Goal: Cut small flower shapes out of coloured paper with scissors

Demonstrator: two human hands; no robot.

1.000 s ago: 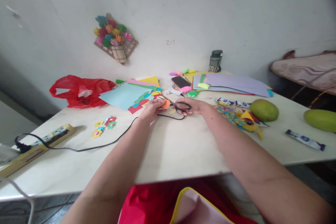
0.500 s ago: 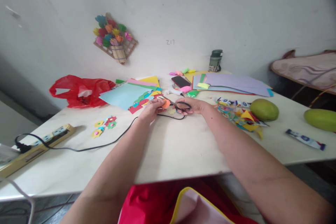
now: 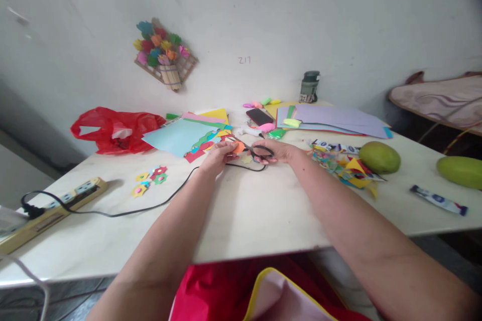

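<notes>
My left hand [image 3: 217,158] pinches a small piece of orange paper [image 3: 238,147] above the middle of the table. Black-handled scissors [image 3: 262,152] are in my right hand [image 3: 279,152], fingers closed around the handles. Their blades point left and meet the orange paper; the exact cut line is too small to make out. Just beyond my hands lie a white glue gun [image 3: 250,131] and a strip of colourful paper cutouts [image 3: 199,148]. Under the hands a black cord [image 3: 150,208] crosses the table. Small paper flowers [image 3: 150,180] lie to the left.
A power strip [image 3: 56,210] and a red plastic bag [image 3: 116,133] are at the left. Coloured sheets [image 3: 335,118], a phone [image 3: 259,117] and a dark bottle [image 3: 309,87] stand or lie at the back. Paper scraps [image 3: 352,170], green mangoes [image 3: 379,157] and a tube [image 3: 439,200] are at the right.
Almost nothing differs. The orange paper and the scissors have shifted very slightly between my hands; both hands keep their hold.
</notes>
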